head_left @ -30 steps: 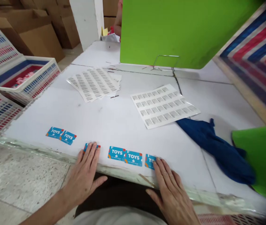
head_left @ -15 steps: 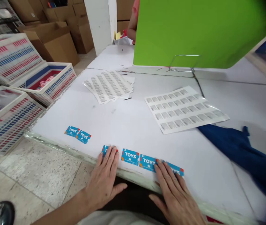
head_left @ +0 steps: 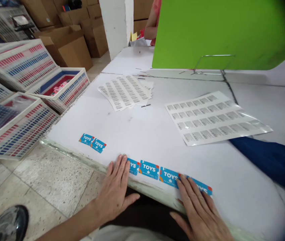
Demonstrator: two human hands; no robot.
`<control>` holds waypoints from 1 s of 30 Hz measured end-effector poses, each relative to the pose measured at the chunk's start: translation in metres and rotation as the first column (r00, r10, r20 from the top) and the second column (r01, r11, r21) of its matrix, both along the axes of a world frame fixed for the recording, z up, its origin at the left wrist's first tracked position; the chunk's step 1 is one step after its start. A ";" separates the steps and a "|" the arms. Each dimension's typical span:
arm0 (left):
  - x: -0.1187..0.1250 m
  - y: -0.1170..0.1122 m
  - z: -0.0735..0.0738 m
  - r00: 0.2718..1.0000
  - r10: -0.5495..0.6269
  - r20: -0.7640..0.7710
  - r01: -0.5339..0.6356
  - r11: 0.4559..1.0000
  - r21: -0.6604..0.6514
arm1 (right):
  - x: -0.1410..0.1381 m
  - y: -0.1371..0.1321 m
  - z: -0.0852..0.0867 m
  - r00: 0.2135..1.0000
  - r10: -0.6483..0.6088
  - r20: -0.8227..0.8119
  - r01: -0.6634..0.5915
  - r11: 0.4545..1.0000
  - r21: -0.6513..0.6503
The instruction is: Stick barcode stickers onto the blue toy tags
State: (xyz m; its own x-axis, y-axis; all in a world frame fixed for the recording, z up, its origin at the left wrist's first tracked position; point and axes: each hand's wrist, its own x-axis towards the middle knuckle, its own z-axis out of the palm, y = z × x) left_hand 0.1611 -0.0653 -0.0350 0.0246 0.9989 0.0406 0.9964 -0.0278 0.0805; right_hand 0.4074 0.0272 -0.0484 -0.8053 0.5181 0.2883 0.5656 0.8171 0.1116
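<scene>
Along the table's near edge lies a row of blue cards printed TOYS. My left hand (head_left: pixel 116 185) rests flat with its fingers stretched out, partly covering the leftmost card (head_left: pixel 133 166) of the row. Beside it a second card (head_left: pixel 149 169) is uncovered. My right hand (head_left: pixel 197 207) lies flat too, its fingertips over the right end of the third card (head_left: pixel 168 176) and part of the rightmost card (head_left: pixel 204 187). Two more TOYS cards, one on the left (head_left: pixel 86 138) and one overlapping or touching it (head_left: pixel 98 145), lie apart from the row, farther left.
Barcode sticker sheets (head_left: pixel 124 93) lie at the back left, and another sheet (head_left: pixel 215 117) at the right, over dark blue cloth (head_left: pixel 265 160). A green board (head_left: pixel 220 33) stands behind. Plastic crates (head_left: pixel 19 130) sit beside the table; a person's arm (head_left: pixel 152 25) shows behind.
The whole view has shifted, so things appear farther right. My left hand now covers the left part of its card, leaving the right part showing. My right hand stays on its cards.
</scene>
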 end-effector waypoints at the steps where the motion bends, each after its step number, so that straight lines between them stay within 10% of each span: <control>1: 0.002 0.002 0.000 1.000 0.001 -0.002 -0.001 1.000 0.000 | 0.000 0.000 -0.001 1.000 0.000 0.001 0.000 1.000 -0.003; 30: -0.005 0.002 0.001 0.998 -0.032 0.049 0.036 0.995 -0.088 | -0.062 -0.001 0.006 0.971 0.234 0.051 -0.231 0.971 -0.052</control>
State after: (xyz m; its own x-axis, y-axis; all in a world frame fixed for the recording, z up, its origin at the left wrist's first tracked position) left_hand 0.1564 -0.0632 -0.0335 0.0586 0.9972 -0.0464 0.9899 -0.0520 0.1317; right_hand 0.3455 0.0261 -0.0422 -0.9196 0.3261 0.2190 0.3532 0.9304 0.0977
